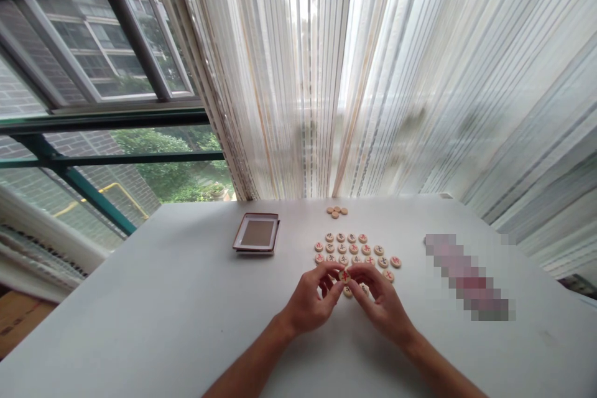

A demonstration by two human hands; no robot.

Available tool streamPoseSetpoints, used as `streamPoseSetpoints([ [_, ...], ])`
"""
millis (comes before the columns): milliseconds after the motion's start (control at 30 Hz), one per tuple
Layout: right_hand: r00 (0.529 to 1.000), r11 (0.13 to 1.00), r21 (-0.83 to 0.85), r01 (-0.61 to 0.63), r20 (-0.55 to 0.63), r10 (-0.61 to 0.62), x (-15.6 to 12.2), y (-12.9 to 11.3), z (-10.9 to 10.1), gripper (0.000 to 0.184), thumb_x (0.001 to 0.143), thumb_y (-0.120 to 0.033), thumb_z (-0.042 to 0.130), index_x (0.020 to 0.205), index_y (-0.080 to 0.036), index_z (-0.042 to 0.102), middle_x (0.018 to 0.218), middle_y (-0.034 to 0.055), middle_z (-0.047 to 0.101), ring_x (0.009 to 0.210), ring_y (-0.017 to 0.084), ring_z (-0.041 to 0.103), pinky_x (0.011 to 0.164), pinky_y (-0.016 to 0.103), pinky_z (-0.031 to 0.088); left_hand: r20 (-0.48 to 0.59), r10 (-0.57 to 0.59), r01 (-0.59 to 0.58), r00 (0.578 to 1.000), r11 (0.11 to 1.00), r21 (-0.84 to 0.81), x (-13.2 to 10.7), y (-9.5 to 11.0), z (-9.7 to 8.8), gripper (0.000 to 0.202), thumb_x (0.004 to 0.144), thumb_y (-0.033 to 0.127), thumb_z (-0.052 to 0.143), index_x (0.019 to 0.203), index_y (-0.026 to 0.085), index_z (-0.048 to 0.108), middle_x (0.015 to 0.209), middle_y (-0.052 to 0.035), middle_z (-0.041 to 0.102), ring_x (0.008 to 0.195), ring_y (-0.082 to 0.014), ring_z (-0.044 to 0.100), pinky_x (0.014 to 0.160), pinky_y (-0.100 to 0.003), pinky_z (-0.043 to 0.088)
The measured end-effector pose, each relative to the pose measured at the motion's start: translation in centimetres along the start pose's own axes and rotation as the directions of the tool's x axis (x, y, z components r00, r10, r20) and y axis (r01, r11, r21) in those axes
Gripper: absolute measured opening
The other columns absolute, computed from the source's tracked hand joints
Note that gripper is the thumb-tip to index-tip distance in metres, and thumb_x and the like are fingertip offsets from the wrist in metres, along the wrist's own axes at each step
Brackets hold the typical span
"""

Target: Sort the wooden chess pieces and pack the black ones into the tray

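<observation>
While the left hand and right hand pinch 1 disc by opposite edges, this grip apparently leaves its red character uncovered.

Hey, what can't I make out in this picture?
All in the head view:
Reverse of the held disc: turned away, between left hand and right hand.
Lower disc: partly covered by right hand.
Pixelated item: identity lost to mosaic.
Marks, if any, on far discs: too small.
Forearms: cut off by bottom edge.
</observation>
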State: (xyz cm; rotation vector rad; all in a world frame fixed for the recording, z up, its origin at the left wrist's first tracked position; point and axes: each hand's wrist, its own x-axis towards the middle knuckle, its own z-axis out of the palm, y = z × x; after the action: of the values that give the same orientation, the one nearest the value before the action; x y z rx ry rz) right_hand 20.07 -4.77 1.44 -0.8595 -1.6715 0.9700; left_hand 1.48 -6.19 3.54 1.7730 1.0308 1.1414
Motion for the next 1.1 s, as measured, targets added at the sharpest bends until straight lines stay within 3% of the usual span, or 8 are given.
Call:
streamPoseSetpoints([
  [167, 0.999, 0.999, -0.034, 0.002, -0.032, -0.003, 0.18, -0.02, -0.03, 0.011, 0.094, -0.032, 0.063, 0.101, -0.023, 0.062, 0.092, 0.0047, 0.066, 0.084, 0.020, 0.067, 0.075, 0.033, 0.057, -0.005, 0.074, -0.073, 0.997, 0.996, 0.058, -0.06, -0.23, 0.09, 0.027, 0.092, 0.027, 0.060, 0.118, 0.020, 0.064, 0.100, -0.0075, 0.072, 0.068, -0.0111, 0.062, 0.059, -0.020, 0.050],
  [500, 0.999, 0.995, -0.097, 0.020, -0.024, -0.022, 0.37, -0.25, -0.13, 0.010, 0.093, -0.031, 0.063, 0.091, -0.022, 0.062, 0.083, 0.0028, 0.063, 0.074, 0.017, 0.062, 0.069, 0.030, 0.055, 0.015, 0.112, -0.113, 0.994, 0.988, 0.107, -0.31, -0.86, 0.25, 0.027, 0.091, 0.025, 0.061, 0.117, 0.019, 0.063, 0.100, -0.0075, 0.071, 0.069, -0.0118, 0.063, 0.062, -0.022, 0.052],
  [1100, 0.997, 0.995, -0.069, 0.074, 0.018, -0.073, 0.07, -0.24, -0.06, 0.016, 0.094, -0.027, 0.061, 0.109, -0.024, 0.061, 0.099, 0.0063, 0.066, 0.084, 0.020, 0.067, 0.076, 0.034, 0.059, 0.018, -0.006, 0.007, 1.000, 0.999, -0.039, 0.01, -0.43, 0.23, 0.026, 0.093, 0.031, 0.059, 0.115, 0.017, 0.059, 0.080, -0.0037, 0.067, 0.065, -0.0120, 0.060, 0.059, -0.021, 0.047],
])
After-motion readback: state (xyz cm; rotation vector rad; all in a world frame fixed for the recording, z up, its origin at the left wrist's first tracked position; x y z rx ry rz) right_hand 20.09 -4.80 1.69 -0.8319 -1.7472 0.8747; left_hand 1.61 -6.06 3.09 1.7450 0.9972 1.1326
